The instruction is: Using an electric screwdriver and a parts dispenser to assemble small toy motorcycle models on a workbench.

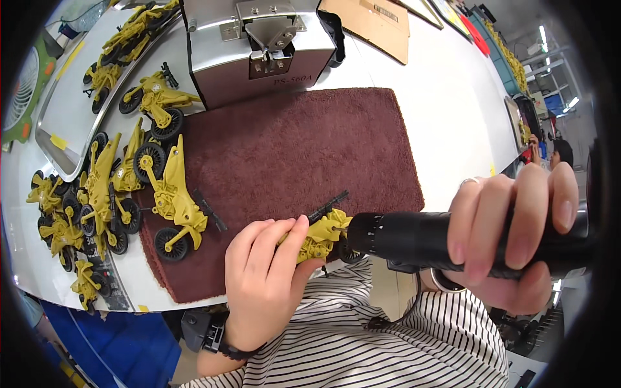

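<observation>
My left hand is closed around a yellow toy motorcycle at the front edge of a brown cloth. Black handlebars stick out above its body, and one black wheel shows at its right. My right hand grips a black electric screwdriver, which lies level and points left. Its thin bit meets, or nearly meets, the motorcycle's right end; contact is hard to tell. Left of my left hand, another yellow toy motorcycle rests on the cloth.
Several more yellow motorcycles crowd the table's left side, by a metal tray. A metal machine stands behind the brown cloth. Brown boards lie at the back. A green fan is far left; a person is far right.
</observation>
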